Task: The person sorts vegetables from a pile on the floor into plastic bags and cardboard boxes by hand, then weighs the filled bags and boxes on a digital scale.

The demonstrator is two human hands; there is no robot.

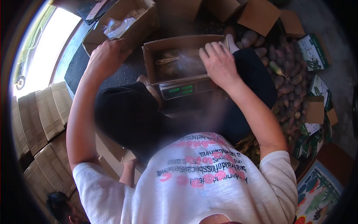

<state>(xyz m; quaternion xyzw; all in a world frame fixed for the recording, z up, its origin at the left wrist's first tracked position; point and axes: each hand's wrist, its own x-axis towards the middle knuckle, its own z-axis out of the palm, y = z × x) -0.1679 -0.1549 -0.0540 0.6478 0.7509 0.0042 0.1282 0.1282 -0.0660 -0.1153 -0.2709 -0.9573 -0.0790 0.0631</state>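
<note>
An open cardboard box (182, 80) rests on a scale (188, 91) whose display glows green. Inside the box are a clear plastic bag (188, 64) and something brownish, blurred. My right hand (220, 65) is at the box's right end, fingers bent over its rim. At the upper left, my left hand (108, 59) grips the near edge of a second open box (143, 33), its fingertips partly in shadow. That box holds a crumpled translucent plastic bag (125, 25).
Many reddish-brown, root-like items (287, 80) are heaped on the right. Green-and-white cartons (311, 52) lie beyond them. Flattened or stacked cardboard (50, 108) stands at the left. Another person's head (59, 205) shows at the lower left. My bent legs flank the scale.
</note>
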